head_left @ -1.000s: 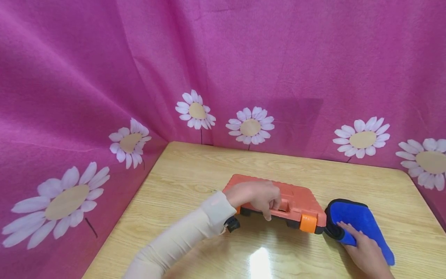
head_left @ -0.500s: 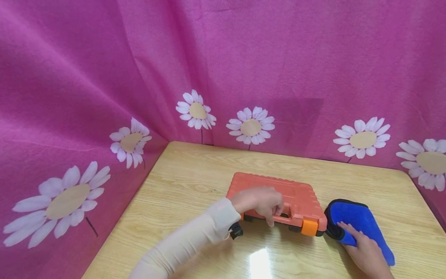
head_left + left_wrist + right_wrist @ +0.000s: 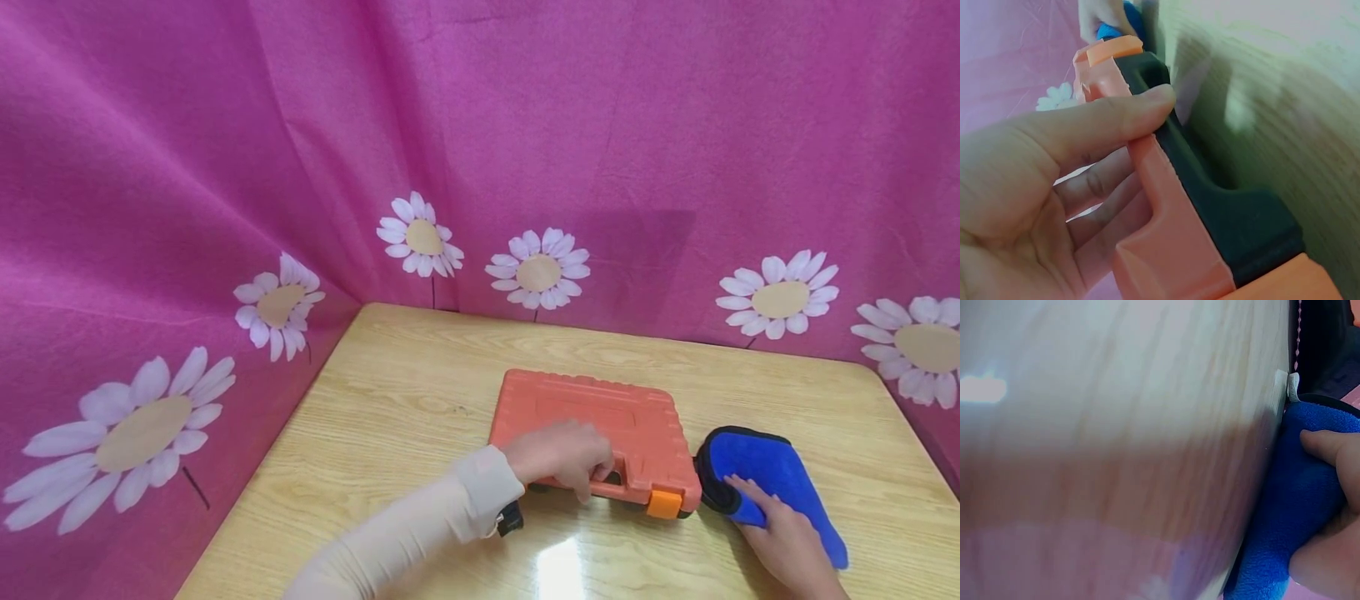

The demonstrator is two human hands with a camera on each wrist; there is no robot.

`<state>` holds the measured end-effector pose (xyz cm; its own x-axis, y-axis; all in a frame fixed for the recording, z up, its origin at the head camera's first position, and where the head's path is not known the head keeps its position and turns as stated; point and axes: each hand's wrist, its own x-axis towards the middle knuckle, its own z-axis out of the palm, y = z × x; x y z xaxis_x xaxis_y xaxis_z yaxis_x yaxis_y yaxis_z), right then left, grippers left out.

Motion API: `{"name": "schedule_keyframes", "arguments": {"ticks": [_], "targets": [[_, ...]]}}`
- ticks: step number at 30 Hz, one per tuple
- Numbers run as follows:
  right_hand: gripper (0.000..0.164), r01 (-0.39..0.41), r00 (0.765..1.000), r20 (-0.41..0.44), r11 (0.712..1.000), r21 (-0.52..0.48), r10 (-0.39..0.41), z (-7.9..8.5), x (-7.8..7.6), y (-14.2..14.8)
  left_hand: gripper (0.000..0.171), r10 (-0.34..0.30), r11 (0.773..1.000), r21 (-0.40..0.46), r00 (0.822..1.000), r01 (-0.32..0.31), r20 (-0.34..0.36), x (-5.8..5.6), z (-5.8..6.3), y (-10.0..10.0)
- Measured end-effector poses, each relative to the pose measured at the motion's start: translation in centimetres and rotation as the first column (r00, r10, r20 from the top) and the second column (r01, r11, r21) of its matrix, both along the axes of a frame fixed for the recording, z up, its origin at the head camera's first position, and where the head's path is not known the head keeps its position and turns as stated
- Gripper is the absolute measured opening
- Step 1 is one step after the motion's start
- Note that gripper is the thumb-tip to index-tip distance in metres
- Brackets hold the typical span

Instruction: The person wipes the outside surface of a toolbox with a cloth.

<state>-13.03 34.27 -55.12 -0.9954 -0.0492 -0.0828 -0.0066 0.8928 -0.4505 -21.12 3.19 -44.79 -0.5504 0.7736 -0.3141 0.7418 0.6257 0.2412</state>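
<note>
A flat reddish-orange plastic carry case (image 3: 592, 408) with a black lower half lies low over the table, its handle side toward me. My left hand (image 3: 566, 454) grips the case's handle. In the left wrist view, the thumb (image 3: 1147, 106) presses the black half and the other fingers pass behind the orange part. To the right of the case is a blue fleecy cloth (image 3: 780, 467) with black edging, partly folded over. My right hand (image 3: 787, 537) holds its near folded edge, and the right wrist view has thumb and finger pinching the blue pile (image 3: 1297, 487).
Orange latches (image 3: 663, 504) sit on the case's near edge. The wooden table (image 3: 405, 375) is bordered at the back and left by a pink curtain (image 3: 600, 125) printed with white daisies. A bright reflection (image 3: 558, 567) shines near the table's front.
The case's near edge has come down toward me, so its top lies flatter. My left hand moved down with the handle. The right hand and blue cloth stayed where they were.
</note>
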Motion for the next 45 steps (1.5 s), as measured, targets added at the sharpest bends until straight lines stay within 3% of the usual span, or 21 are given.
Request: {"name": "schedule_keyframes", "arguments": {"ticks": [10, 23, 30, 36, 45], "targets": [[0.057, 0.003, 1.000, 0.017, 1.000, -0.005, -0.003, 0.3, -0.2, -0.2, 0.044, 0.013, 1.000, -0.017, 0.997, -0.014, -0.080, 1.0, -1.2, 0.2], [0.056, 0.001, 1.000, 0.001, 1.000, -0.014, -0.001, 0.3, 0.0, -0.2, 0.050, -0.020, 1.000, -0.017, 0.989, 0.018, -0.147, 1.8, -2.4, 0.2], [0.058, 0.016, 1.000, 0.027, 1.000, -0.015, -0.016, 0.4, 0.0, -0.1, 0.045, -0.015, 1.000, -0.012, 0.983, 0.013, -0.184, 2.2, -2.8, 0.1], [0.057, 0.015, 0.999, 0.035, 1.000, -0.015, -0.015, 0.2, 0.0, 0.0, 0.036, -0.040, 0.999, -0.031, 0.967, 0.033, -0.253, 2.4, -4.0, 0.2], [0.057, 0.015, 0.999, 0.032, 1.000, -0.020, -0.015, 0.2, 0.0, -0.1, 0.029, -0.055, 0.998, -0.019, 0.962, 0.052, -0.266, 2.5, -4.5, 0.1]]}}
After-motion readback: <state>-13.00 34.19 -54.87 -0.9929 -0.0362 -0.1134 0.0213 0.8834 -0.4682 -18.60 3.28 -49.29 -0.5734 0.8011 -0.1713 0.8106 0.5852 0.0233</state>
